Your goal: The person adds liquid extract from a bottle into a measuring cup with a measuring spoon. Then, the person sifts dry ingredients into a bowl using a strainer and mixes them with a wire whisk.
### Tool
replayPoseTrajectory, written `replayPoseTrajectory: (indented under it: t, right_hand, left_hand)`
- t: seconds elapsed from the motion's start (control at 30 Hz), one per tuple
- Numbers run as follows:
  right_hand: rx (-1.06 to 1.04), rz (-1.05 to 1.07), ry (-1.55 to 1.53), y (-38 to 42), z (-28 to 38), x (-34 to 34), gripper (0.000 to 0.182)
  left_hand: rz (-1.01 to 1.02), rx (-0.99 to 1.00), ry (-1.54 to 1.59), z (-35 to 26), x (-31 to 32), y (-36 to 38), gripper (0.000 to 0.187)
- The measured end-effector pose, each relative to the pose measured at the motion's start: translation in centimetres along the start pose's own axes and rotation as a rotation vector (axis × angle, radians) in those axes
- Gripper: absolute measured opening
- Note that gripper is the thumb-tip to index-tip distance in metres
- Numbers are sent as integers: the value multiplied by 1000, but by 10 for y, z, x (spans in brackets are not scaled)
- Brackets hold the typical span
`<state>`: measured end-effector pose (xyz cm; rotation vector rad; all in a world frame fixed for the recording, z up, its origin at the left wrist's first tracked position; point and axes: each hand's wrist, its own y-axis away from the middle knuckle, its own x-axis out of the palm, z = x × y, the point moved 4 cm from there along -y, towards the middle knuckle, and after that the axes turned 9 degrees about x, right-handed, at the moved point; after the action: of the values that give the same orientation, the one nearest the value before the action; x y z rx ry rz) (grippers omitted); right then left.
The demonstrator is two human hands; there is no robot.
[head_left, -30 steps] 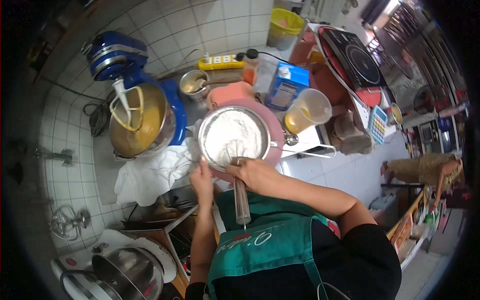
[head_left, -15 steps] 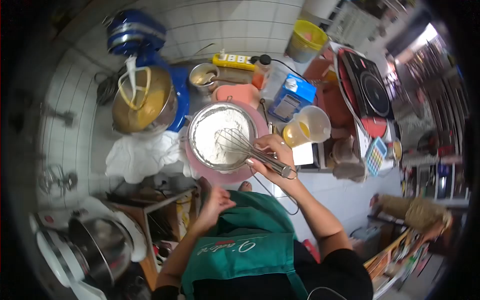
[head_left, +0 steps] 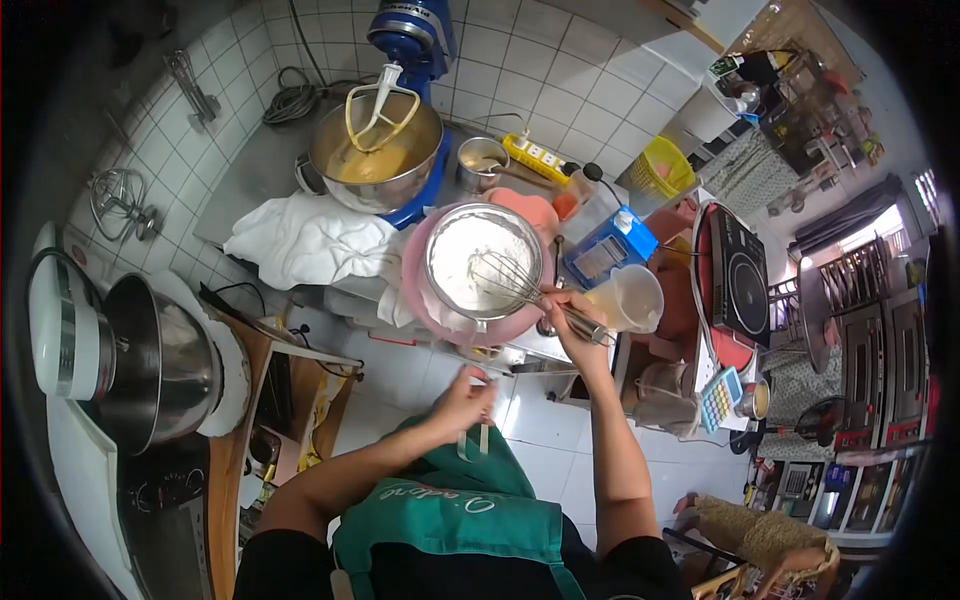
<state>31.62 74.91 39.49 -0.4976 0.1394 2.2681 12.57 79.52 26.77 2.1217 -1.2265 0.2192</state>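
My right hand [head_left: 572, 318] is wrapped round the handle of a metal whisk [head_left: 590, 326]. The whisk's wires rest in white powder [head_left: 475, 262] inside a round metal sieve [head_left: 436, 232]. Under the sieve is a pink bowl [head_left: 413, 270] on the counter's edge. My left hand [head_left: 466, 402] hangs in front of my green apron, below the bowl, with its fingers curled; whether it holds anything is too small to tell.
A blue stand mixer [head_left: 410, 40] has yellow batter in its steel bowl [head_left: 425, 150], with a white cloth [head_left: 310, 245] in front. Right of the sieve are a blue carton [head_left: 608, 250], a plastic jug [head_left: 640, 300] and an induction cooker [head_left: 740, 270]. A white mixer [head_left: 65, 330] stands at left.
The camera view has turned and shifted, so the counter's things appear further right and the left mixer is more visible. The whisk is still in my right hand, in the powder.
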Motion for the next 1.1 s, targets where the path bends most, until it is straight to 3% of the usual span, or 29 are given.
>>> replayPoseTrajectory:
  t: [0.13,0.17,0.27,0.33,0.4,0.47,0.53,0.6,0.67,0.7,0.73,0.77,0.8,0.9,1.0,1.03,1.07,1.1]
  right_hand:
    - [-35,0,106,13,22,8,11]
    - [-37,10,199,9,14,14,12]
    - [-140,52,-122,-1,6,37,12]
    - [-189,-138,-448,-12,-6,62,10]
    - [-41,-211,-340,-29,-40,91,23]
    - [-248,-258,-68,-45,-15,90,31]
    - [-348,-229,116,-65,-14,78,36]
    - [-426,-166,-82,-56,-17,73,41]
    - [-575,82,-280,-43,-16,88,30]
    - [-617,168,-316,-40,-4,96,31]
    - [-594,163,-215,-38,26,100,30]
    - [-681,229,-174,-56,15,100,29]
    - [-627,266,-252,-74,3,105,27]
    - [-767,150,-89,-91,12,93,24]
    - [-780,401,-278,-51,14,111,14]
    - [-758,428,-30,-45,20,116,8]
    - [-805,482,-31,-62,18,114,8]
    - [-659,396,161,-74,-27,118,8]
  left_hand:
    - [-82,123,-439,-51,-46,24,25]
    - [-168,129,-614,-64,-58,27,31]
    - [-281,298,-994,-81,-81,25,32]
    - [-346,321,-1122,-78,-88,19,27]
    - [-383,334,-1253,-79,-89,20,21]
    - [-416,370,-1363,-94,-87,19,15]
    - [-452,383,-1353,-103,-89,15,13]
    - [-431,305,-1363,-108,-92,18,12]
    - [-393,180,-1381,-114,-96,12,11]
    - [-386,228,-1396,-111,-100,9,10]
    - [-377,235,-1407,-112,-100,8,10]
    - [-370,243,-1416,-116,-98,10,10]
    - [-367,255,-1424,-122,-98,12,10]
    - [-364,215,-1406,-128,-102,12,11]
    - [-381,184,-1383,-129,-101,7,11]
    - [-364,177,-1387,-128,-102,8,10]
    - [-344,205,-1392,-120,-104,10,10]
    - [-322,242,-1398,-110,-107,9,11]
